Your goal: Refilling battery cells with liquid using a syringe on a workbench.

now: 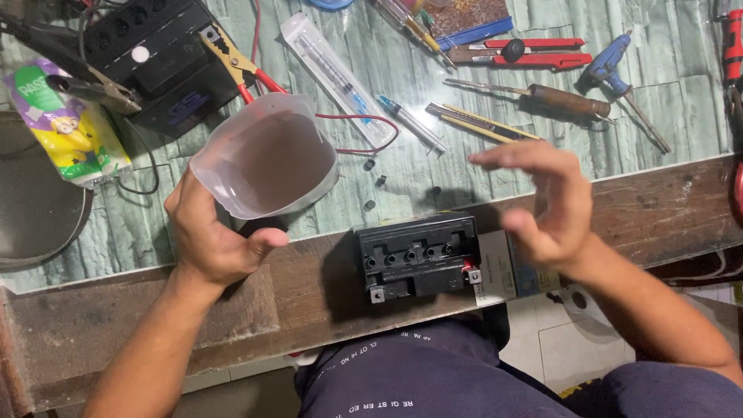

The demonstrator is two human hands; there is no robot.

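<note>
The left hand has its fingers wrapped around a cut-off translucent plastic cup of dark liquid, tilted at about ten o'clock from the small black battery on the wooden edge of the surface, while the right hand hovers open and empty at two o'clock from it. I'd judge this the filling step, calling for a steady, careful pour into the row of open cell holes. A bright yellow-and-green snack pouch lies at far nine o'clock, a long clear syringe packet at twelve.
</note>
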